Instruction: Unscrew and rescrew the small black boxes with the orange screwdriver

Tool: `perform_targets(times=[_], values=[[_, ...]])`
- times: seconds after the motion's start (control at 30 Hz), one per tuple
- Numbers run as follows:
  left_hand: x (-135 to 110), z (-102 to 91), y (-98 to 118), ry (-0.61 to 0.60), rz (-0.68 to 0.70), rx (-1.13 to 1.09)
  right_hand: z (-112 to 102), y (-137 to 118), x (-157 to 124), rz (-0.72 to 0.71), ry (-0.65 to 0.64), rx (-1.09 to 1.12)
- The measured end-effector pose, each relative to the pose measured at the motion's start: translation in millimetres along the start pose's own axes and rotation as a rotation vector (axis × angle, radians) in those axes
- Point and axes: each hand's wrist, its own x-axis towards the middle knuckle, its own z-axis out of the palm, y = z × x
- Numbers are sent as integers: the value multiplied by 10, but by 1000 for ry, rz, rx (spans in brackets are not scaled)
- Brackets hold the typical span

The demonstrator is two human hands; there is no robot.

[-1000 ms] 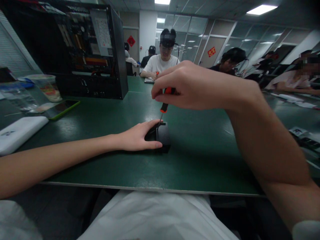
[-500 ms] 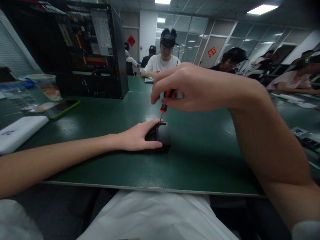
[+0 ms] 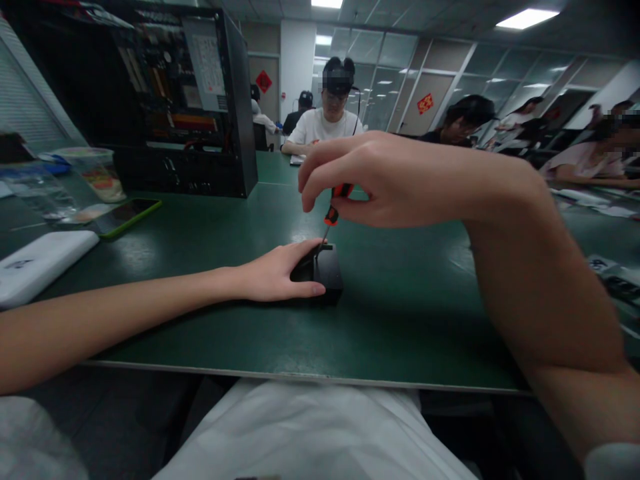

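On the green table (image 3: 240,340) lies a small black box-shaped device (image 3: 329,272). Gripping it from the left is my left hand (image 3: 277,275), its thumb along the near side and its fingers over the far side. Above the device, my right hand (image 3: 365,177) pinches the red and black handle of a screwdriver (image 3: 331,215). The screwdriver stands tilted, its shaft leaning to the right toward the handle. Its tip touches down at the top of the device near my left fingers; what sits under the tip is too small to make out.
An open black computer case (image 3: 185,100) stands at the back left. Near it are a clear plastic tub (image 3: 95,173), a green-edged phone (image 3: 131,217) and a white box-like object (image 3: 45,263). A co-worker (image 3: 327,127) sits across the table; others sit at the right.
My right hand has shifted slightly, and the screwdriver handle leans a little further right. My left hand and the black device stay in place.
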Motion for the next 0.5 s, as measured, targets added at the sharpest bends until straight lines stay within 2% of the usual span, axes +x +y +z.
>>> perform_targets(times=[0.1,0.2,0.3,0.4,0.5], values=[[4,-3,6,0,-6,6,7,-17,-9,-32,20,-45],[7,-5,3,-4,2,0,37,-39,28,0,55,-119],[5,-3,-2,-3,5,-8,28,-65,47,-13,80,-83],[3,1,-4,2,22,-13,-25,-110,14,-41,28,47],[5,6,-17,-3,33,-8,-58,-171,-23,-1,-23,47]])
